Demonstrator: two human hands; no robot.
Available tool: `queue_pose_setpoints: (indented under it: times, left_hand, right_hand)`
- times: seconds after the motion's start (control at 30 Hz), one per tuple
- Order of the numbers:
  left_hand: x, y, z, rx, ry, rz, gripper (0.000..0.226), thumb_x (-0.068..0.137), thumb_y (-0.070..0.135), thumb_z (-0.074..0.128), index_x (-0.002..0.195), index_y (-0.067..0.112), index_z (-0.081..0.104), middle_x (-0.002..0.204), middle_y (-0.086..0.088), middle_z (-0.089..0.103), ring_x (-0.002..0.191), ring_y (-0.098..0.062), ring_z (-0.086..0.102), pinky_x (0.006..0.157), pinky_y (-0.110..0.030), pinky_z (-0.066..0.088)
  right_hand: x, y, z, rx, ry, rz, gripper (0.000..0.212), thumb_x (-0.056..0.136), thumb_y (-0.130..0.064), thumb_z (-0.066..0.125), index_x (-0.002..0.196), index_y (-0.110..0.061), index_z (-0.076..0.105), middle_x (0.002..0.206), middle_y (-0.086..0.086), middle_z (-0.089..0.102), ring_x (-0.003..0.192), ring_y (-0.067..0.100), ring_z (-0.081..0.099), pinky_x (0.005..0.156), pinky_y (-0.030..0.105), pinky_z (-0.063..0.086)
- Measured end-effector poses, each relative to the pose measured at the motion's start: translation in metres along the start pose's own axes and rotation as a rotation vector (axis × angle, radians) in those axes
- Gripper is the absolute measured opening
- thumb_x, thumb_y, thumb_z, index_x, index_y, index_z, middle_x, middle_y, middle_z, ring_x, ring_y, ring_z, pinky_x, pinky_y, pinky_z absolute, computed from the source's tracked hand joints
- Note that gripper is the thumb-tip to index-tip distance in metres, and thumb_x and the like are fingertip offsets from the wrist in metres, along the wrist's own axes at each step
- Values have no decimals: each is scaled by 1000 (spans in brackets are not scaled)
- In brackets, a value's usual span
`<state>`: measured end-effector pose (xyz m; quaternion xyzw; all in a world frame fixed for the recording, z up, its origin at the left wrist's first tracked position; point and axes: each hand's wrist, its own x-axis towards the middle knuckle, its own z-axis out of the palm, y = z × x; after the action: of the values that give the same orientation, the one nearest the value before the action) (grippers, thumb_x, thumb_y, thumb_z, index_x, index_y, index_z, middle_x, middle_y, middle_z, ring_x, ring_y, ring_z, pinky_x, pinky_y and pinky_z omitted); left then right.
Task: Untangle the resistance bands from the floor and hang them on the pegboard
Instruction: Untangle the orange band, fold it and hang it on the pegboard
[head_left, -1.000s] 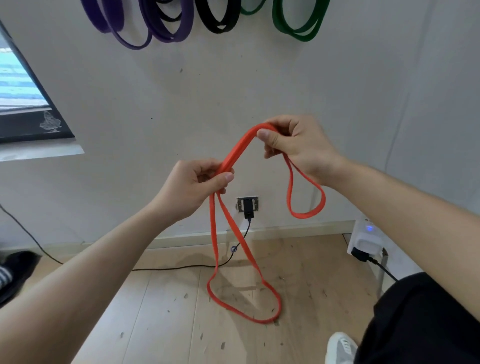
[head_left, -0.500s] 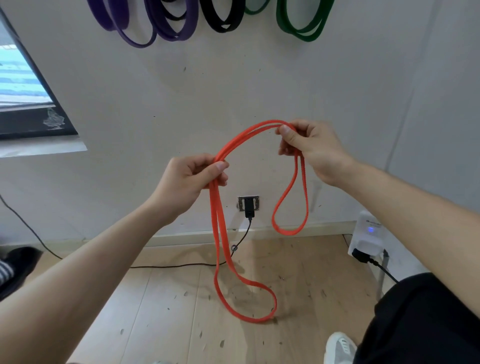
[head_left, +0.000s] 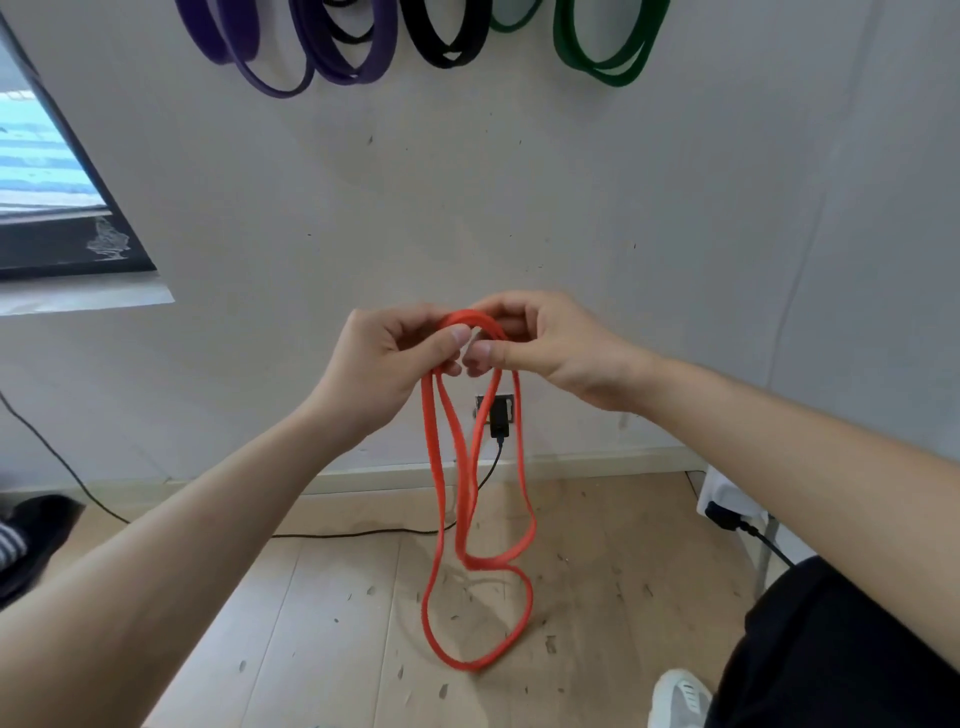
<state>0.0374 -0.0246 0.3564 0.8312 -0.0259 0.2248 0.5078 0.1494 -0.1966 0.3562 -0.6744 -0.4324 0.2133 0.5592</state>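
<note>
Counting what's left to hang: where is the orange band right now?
Head view, centre: the orange band hangs from the left hand and right hand, before the wall socket.

Left hand (head_left: 387, 364) and right hand (head_left: 561, 348) side by side, both pinching top of band (head_left: 441, 493). Its loops hang below them, in front of wall socket (head_left: 496, 410). Hung bands (head_left: 343, 52) on wall above. Window (head_left: 47, 208) far left; shoe (head_left: 678, 699) on floor (head_left: 332, 623), lower right.

Black cable (head_left: 363, 533), white shoe (head_left: 680, 699).
</note>
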Motion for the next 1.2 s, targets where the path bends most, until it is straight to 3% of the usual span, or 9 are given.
queue_pose_setpoints:
  times: [0.17, 0.43, 0.6, 0.8, 0.9, 1.03, 1.2]
  left_hand:
    - [-4, -9, -9, 72, -10, -31, 11, 88, 20, 75, 99, 21, 79, 82, -7, 77, 76, -23, 75, 78, -39, 63]
    - [-5, -13, -9, 25, -159, -131, 11, 87, 14, 75, 98, 15, 77, 83, -2, 78, 80, -17, 75, 78, -23, 59]
    - [-4, -9, -8, -29, -203, -186, 9, 98, 16, 63, 95, 11, 70, 81, -5, 77, 91, -27, 75, 89, -33, 59]
    - [-2, -5, -5, -110, -128, -184, 14, 97, 12, 64, 108, 9, 72, 75, 2, 70, 76, -22, 74, 81, -32, 61]
    - [1, -2, -4, -122, -50, -188, 13, 95, 10, 67, 106, 10, 74, 75, 2, 65, 69, -19, 69, 79, -35, 61]
    - [2, -1, -4, -149, 16, -211, 14, 95, 8, 67, 103, 13, 77, 70, 5, 62, 66, -15, 63, 86, -48, 61]
    - [1, 2, -6, -144, 56, -195, 14, 93, 7, 70, 98, 15, 80, 70, 1, 64, 63, -18, 60, 81, -46, 61]
  right_hand:
    - [-1, -4, -3, -69, 83, -12, 14, 91, -8, 69, 105, -8, 71, 89, 12, 75, 83, 22, 74, 80, 31, 59]
    - [0, -14, -15, 11, 241, -153, 13, 91, -3, 66, 94, -14, 70, 78, 0, 71, 75, 14, 71, 75, 27, 57]
    - [2, -15, -29, 103, 407, -209, 10, 93, -1, 63, 99, -6, 68, 79, 6, 70, 75, 15, 69, 78, 30, 59]
    - [6, -5, -49, 160, 566, -178, 9, 95, 0, 60, 99, -4, 67, 73, 0, 70, 68, 12, 68, 77, 29, 60]
    - [3, 9, -57, 123, 500, -104, 9, 96, -2, 59, 95, -7, 66, 73, 2, 71, 68, 14, 68, 77, 32, 58]
    - [-5, 27, -68, 10, 272, 44, 8, 97, -4, 58, 101, -3, 64, 79, 8, 70, 72, 18, 69, 79, 36, 52]
    - [-12, 41, -73, -152, -27, 207, 13, 95, -14, 63, 106, -9, 67, 92, 14, 75, 90, 26, 72, 89, 38, 52]
